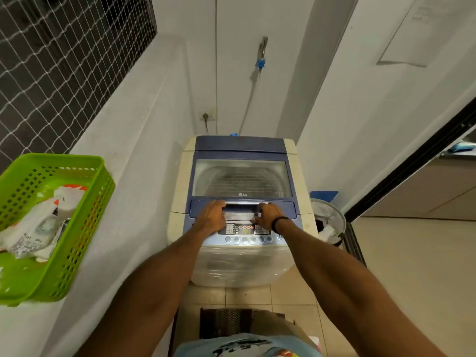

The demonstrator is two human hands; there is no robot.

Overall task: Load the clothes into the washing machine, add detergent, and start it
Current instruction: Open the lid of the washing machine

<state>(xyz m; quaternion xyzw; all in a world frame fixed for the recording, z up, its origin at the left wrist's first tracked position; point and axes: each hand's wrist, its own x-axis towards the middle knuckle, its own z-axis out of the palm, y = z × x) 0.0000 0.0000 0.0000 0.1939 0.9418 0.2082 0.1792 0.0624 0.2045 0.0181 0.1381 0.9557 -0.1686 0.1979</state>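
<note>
A top-loading washing machine [239, 264] with a blue lid [240, 145] stands against the back wall, its lid down. Through the lid's clear window the drum shows. My left hand [211, 217] and my right hand [268, 215] both rest at the lid's front handle [240, 207], fingers curled over its edge, just above the lit control panel [244, 230]. A green plastic basket [51, 228] on the ledge at left holds white detergent packets [33, 228]. No clothes are visible outside the machine.
A white ledge [123, 191] runs along the left under a netted window. A round bin [331, 222] with cloth stands right of the machine. A tap with a blue hose fitting [260, 63] and a wall socket [207, 116] sit behind. A dark mat [231, 322] lies at my feet.
</note>
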